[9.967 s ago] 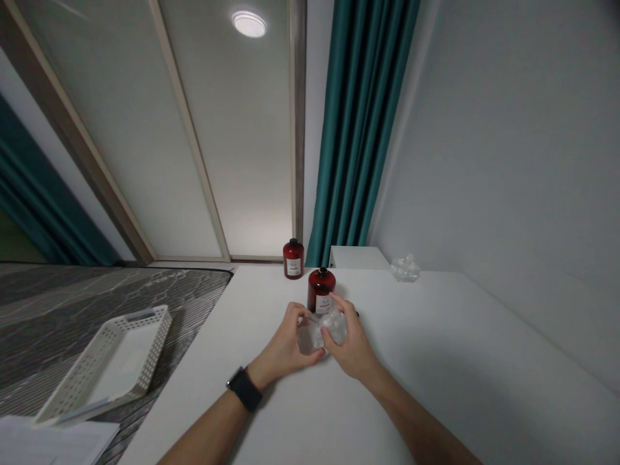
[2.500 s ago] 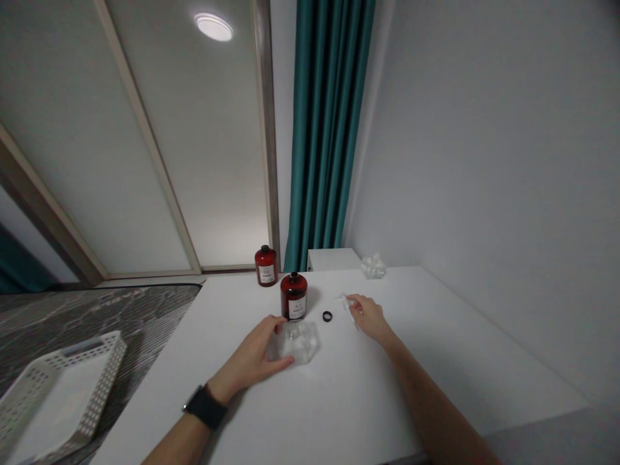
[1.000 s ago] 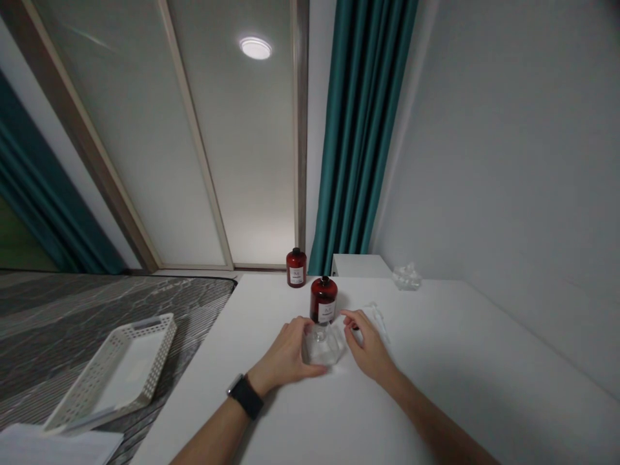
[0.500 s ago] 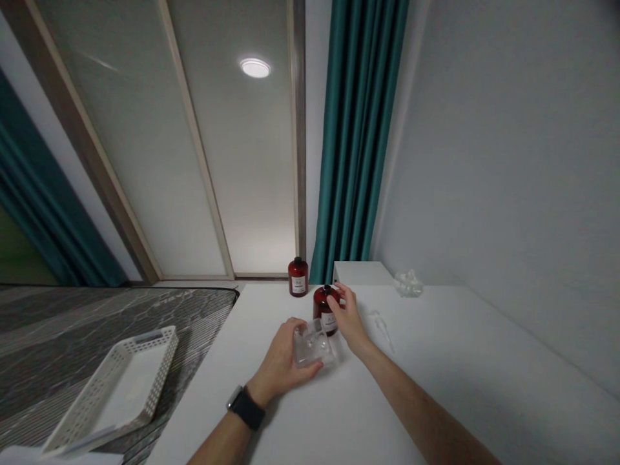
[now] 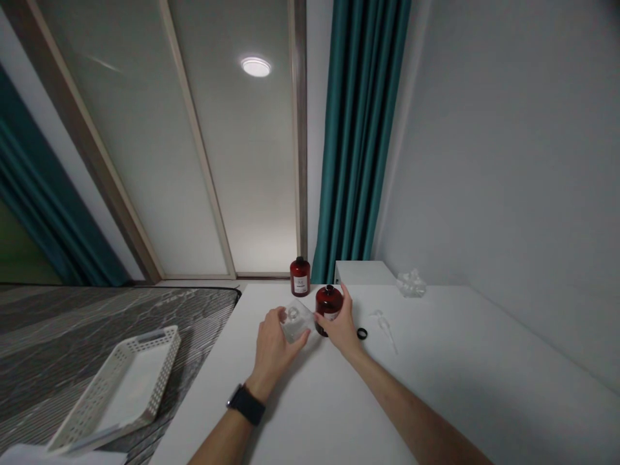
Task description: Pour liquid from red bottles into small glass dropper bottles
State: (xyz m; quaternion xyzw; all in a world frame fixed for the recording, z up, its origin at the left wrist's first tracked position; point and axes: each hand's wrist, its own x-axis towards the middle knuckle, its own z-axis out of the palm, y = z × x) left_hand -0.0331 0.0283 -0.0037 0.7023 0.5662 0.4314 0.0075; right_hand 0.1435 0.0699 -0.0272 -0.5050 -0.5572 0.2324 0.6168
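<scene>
In my left hand [image 5: 276, 345] is a clear, square-sided bottle [image 5: 296, 321], tilted, its round neck facing up. My right hand [image 5: 341, 323] wraps round a dark red bottle [image 5: 328, 300] with a white label, thumb on the near side and fingers on the far right side. This red bottle stands upright on the white table [image 5: 310, 413], close beside the clear one. Just right of my right wrist lies a small black ring-shaped cap [image 5: 362, 333]. Farther right rests a clear pump head with a tube [image 5: 385, 329].
A second red bottle [image 5: 299, 278] with a black top stands at the table's far edge. Behind are a white box [image 5: 364, 272] and a crumpled clear plastic wrapper [image 5: 411, 284] near the wall. A white perforated basket [image 5: 167, 361] sits lower left, off the table.
My left hand has moved the clear bottle left and away from the red bottle's front. My right hand has shifted from the red bottle's top to its body. The black cap now shows.
</scene>
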